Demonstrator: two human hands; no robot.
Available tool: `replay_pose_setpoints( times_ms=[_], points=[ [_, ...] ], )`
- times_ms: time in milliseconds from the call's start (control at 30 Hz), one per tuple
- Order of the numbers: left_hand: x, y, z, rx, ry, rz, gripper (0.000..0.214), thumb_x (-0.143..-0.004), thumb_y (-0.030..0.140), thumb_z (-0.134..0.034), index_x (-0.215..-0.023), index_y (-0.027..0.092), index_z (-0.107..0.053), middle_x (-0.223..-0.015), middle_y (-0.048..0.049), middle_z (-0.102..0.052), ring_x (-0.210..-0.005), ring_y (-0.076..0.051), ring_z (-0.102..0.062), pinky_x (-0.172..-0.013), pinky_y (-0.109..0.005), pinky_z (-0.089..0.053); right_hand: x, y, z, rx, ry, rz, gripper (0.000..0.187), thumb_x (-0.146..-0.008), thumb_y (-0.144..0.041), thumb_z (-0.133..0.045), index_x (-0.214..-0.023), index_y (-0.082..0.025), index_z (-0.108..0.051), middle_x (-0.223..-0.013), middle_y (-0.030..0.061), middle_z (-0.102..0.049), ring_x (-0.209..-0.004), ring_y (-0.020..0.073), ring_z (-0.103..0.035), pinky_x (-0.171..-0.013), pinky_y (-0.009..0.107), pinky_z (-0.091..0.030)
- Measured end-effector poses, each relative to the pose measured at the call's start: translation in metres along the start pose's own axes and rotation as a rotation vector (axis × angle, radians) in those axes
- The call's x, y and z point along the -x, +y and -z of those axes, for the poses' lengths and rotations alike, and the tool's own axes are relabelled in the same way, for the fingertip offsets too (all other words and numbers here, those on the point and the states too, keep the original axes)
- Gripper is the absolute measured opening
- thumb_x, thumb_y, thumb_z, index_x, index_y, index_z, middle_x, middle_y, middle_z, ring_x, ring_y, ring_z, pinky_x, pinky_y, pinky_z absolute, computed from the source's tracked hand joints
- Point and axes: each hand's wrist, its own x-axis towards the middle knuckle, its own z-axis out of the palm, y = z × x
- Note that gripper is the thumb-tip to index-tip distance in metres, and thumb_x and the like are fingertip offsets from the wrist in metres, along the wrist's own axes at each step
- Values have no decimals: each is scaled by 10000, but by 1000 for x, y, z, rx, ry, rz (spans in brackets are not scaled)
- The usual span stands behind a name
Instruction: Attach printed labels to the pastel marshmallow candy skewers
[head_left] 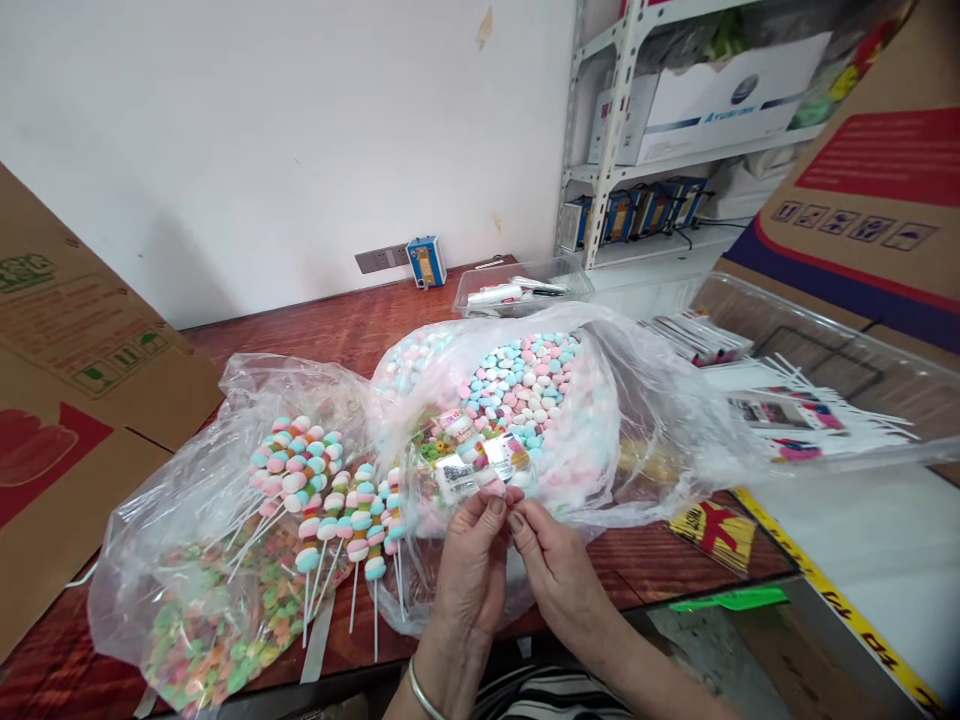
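Note:
My left hand (pixel 474 545) and my right hand (pixel 559 560) meet with thumbs and fingertips pinched together at the lower end of a clear printed candy wrapper (pixel 508 455). Pink and pale blue pieces show inside it, like a marshmallow skewer. Just behind it lies an open plastic bag of pink, blue and white marshmallows (pixel 525 385). To the left, several marshmallow skewers (pixel 296 465) on white sticks are piled on another clear bag. That bag contains colourful gummy rings (pixel 199 620). Exactly what the fingertips pinch is partly hidden.
A clear tray (pixel 907 420) at right holds white sticks and printed wrappers (pixel 802 410). Yellow twist ties (pixel 712 535) lie near the table's front edge. A small clear box (pixel 525 290) stands behind, with cardboard boxes (pixel 97 380) at left and right.

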Motion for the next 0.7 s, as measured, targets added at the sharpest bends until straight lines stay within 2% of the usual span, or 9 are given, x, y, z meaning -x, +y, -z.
replay_pose_setpoints(
  times_ms=[100, 167, 233, 333, 400, 467, 533, 600, 700],
  points=[
    [-3, 10, 3, 5, -28, -41, 258, -594, 272, -881, -765, 167, -718, -796, -31, -736, -811, -144, -670, -832, -272, -516, -1, -10, 28, 225, -79, 53, 272, -975, -300, -410, -758, -204, -542, -736, 1, -572, -696, 151, -523, -643, 254, -405],
    [-6, 21, 8, 18, -34, -90, 265, -583, 241, -886, -756, 198, -689, -760, 12, -709, -777, -143, -661, -856, -344, -535, 3, -17, 63, 322, -94, 11, 311, -972, -307, -414, -699, -205, -521, -667, -17, -539, -653, 143, -509, -601, 243, -381],
    [-11, 33, 14, -5, -32, -145, 270, -597, 227, -879, -758, 210, -663, -710, 50, -654, -694, -114, -618, -842, -383, -553, 13, -20, 101, 441, -175, -32, 356, -977, -304, -397, -655, -206, -511, -622, -29, -514, -601, 131, -487, -565, 236, -352],
    [-16, 39, 21, -77, -56, -200, 236, -648, 237, -849, -757, 206, -643, -665, 63, -584, -609, -78, -540, -700, -291, -556, 35, -11, 133, 844, -248, -140, 334, -946, -272, -482, -625, -204, -545, -623, -23, -565, -593, 132, -522, -556, 242, -328],
    [-15, 35, 22, -158, -75, -248, 223, -658, 257, -841, -771, 206, -656, -646, 54, -574, -594, -80, -523, -624, -243, -523, 47, 6, 131, 1096, -218, -204, 219, -904, -245, -567, -692, -202, -601, -744, 8, -647, -695, 157, -594, -611, 254, -356],
    [-12, 28, 19, -255, -97, -298, 221, -661, 289, -837, -783, 199, -675, -645, 37, -590, -605, -91, -532, -589, -218, -488, 54, 25, 117, 1207, -172, -226, 96, -867, -222, -622, -779, -185, -628, -875, 66, -678, -834, 212, -626, -701, 290, -377],
    [-8, 22, 17, -358, -110, -348, 210, -687, 314, -816, -792, 189, -684, -662, 21, -613, -618, -97, -540, -579, -204, -454, 56, 40, 102, 1240, -143, -224, 41, -866, -180, -604, -837, -162, -626, -930, 114, -680, -901, 255, -623, -761, 334, -372],
    [-5, 20, 17, -481, -102, -389, 182, -738, 325, -775, -809, 186, -681, -675, 17, -625, -614, -97, -533, -585, -205, -428, 55, 48, 91, 1246, -143, -203, 81, -883, -122, -541, -860, -151, -613, -930, 128, -684, -895, 261, -624, -780, 355, -364],
    [-2, 27, 21, -754, -61, -432, 159, -810, 346, -699, -840, 192, -678, -707, 5, -646, -613, -115, -525, -595, -226, -407, 55, 43, 89, 1217, -184, -138, 144, -894, -86, -482, -825, -165, -580, -868, 97, -679, -825, 231, -623, -761, 343, -371]
  ],
)
